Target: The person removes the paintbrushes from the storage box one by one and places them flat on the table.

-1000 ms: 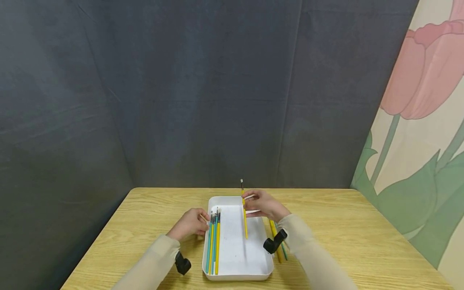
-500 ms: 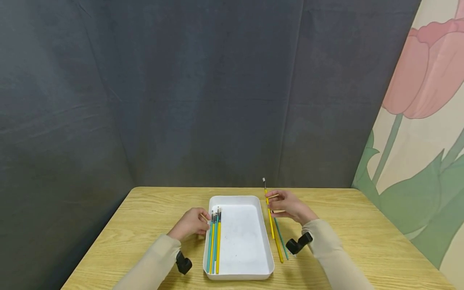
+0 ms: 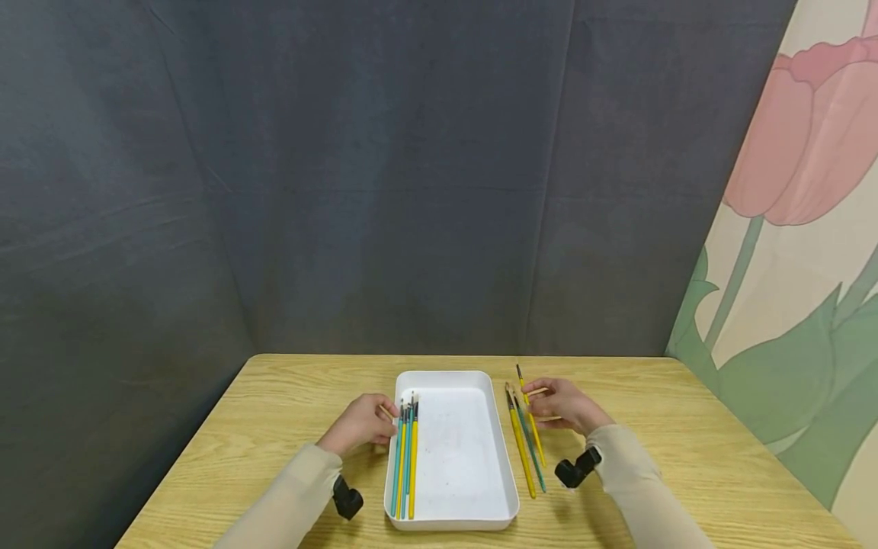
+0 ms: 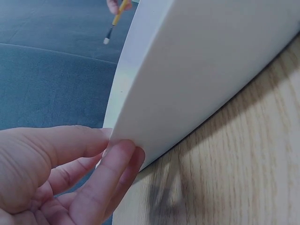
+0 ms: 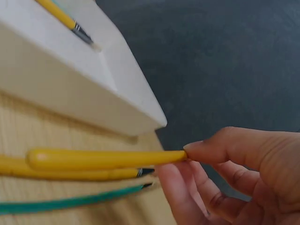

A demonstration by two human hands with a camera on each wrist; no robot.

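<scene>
My left hand pinches the left wall of a white tray, thumb on the rim and fingers outside in the left wrist view. My right hand, right of the tray, pinches a yellow paintbrush between thumb and fingers. Its handle points back toward the wrist camera, and its bristles stand past the fingers at the far end. Just left of it on the table lie a thicker yellow paintbrush and a teal paintbrush. Several teal and yellow paintbrushes lie side by side along the tray's left side, bristles away from me.
The wooden table ends at a dark curtain behind. To the right stands a wall with a painted tulip. Each wrist carries a small black camera, such as the right wrist camera.
My right hand has carried the yellow paintbrush from over the tray rightward past its right wall, then lowered it beside the two table brushes. My left hand stays on the tray.
</scene>
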